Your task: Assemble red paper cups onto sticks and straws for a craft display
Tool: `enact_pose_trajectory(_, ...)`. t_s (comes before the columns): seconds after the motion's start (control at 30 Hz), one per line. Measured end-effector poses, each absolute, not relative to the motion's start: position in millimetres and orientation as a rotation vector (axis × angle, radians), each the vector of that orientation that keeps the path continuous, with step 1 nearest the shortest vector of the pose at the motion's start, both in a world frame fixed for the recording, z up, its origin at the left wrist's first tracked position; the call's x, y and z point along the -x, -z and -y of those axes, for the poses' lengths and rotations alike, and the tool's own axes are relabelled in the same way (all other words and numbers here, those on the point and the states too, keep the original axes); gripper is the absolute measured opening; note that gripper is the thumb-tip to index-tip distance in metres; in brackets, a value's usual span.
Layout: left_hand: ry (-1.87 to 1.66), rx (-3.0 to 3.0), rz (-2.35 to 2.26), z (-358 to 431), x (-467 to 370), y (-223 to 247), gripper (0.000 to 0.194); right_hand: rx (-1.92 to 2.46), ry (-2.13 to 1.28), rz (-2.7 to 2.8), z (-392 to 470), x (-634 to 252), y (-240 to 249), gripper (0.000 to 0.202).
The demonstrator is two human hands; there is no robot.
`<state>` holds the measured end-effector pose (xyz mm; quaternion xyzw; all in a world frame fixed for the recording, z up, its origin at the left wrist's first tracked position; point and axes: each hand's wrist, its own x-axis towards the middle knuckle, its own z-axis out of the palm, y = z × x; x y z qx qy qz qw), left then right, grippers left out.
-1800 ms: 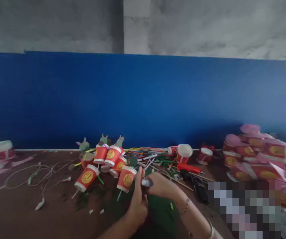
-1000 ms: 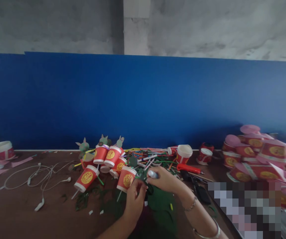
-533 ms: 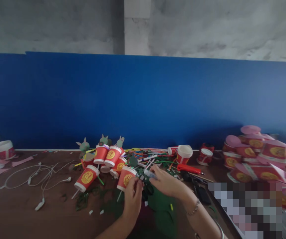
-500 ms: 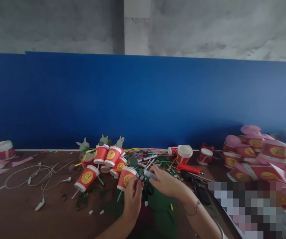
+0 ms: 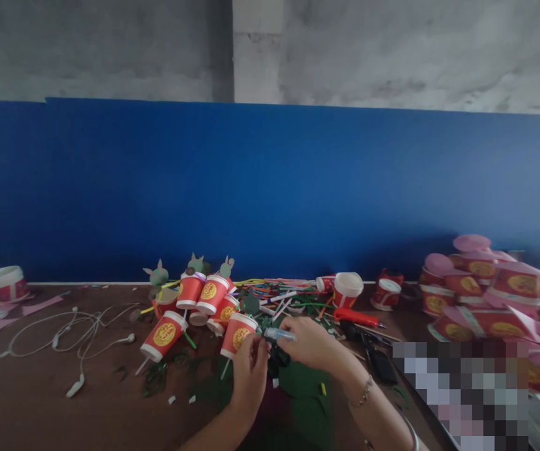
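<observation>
My left hand point(image 5: 250, 373) is closed, with thumb and fingertips pinched on a small dark piece I cannot make out. Directly behind its fingers stands a tilted red paper cup point(image 5: 238, 334) with a yellow emblem and a white stick below. My right hand point(image 5: 308, 342) grips a clear, bluish pen-like tube point(image 5: 280, 334), which points left toward the left fingertips. Under both hands lies dark green sheet material point(image 5: 305, 382). More red paper cups point(image 5: 163, 337) with sticks lie to the left, some near grey-green animal-head cutouts point(image 5: 159, 274).
Coiled white earphones point(image 5: 82, 338) lie at the left. Behind my hands is a heap of coloured sticks point(image 5: 279, 291). A red-handled tool point(image 5: 357, 318) and a black object point(image 5: 383, 366) lie right. Cups with pink paper point(image 5: 490, 282) pile up far right. A blue panel point(image 5: 270, 188) closes the back.
The tube in my right hand has turned and now lies more level, its tip closer to my left fingertips. My right hand has shifted slightly; the left hand stays nearly still.
</observation>
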<state>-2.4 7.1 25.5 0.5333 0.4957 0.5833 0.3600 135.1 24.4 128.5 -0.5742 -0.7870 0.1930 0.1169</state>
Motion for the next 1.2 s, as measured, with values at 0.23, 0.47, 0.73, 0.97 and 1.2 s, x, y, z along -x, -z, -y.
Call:
enact_pose_trajectory(0.23,-1.498,-1.365,-1.308,-7.3,3.2,-25.3,0.031,1.845,-0.332,2.255,-42.6,-140.4,-100.8,0.021)
enact_pose_trajectory(0.47,-1.521,-1.348,-1.283,-6.6,1.8,-26.5,0.03,1.563,-0.201,2.141,-38.3,-124.4,-101.8,0.017)
enact_pose_trajectory(0.73,-1.545,-1.314,-1.226,-4.1,-0.1,-31.0,0.031,1.634,-0.148,2.342,-19.8,-109.6,-118.2,0.022)
enact_pose_trajectory(0.97,-1.576,-1.376,-1.171,-4.1,-1.2,-26.5,0.021,1.528,-0.184,2.458,-21.8,-111.7,-115.8,0.026)
enact_pose_trajectory(1.2,-1.54,-1.451,-1.138,-0.2,0.2,-28.0,0.018,1.473,-0.332,2.377,-26.1,-121.1,-111.4,0.024)
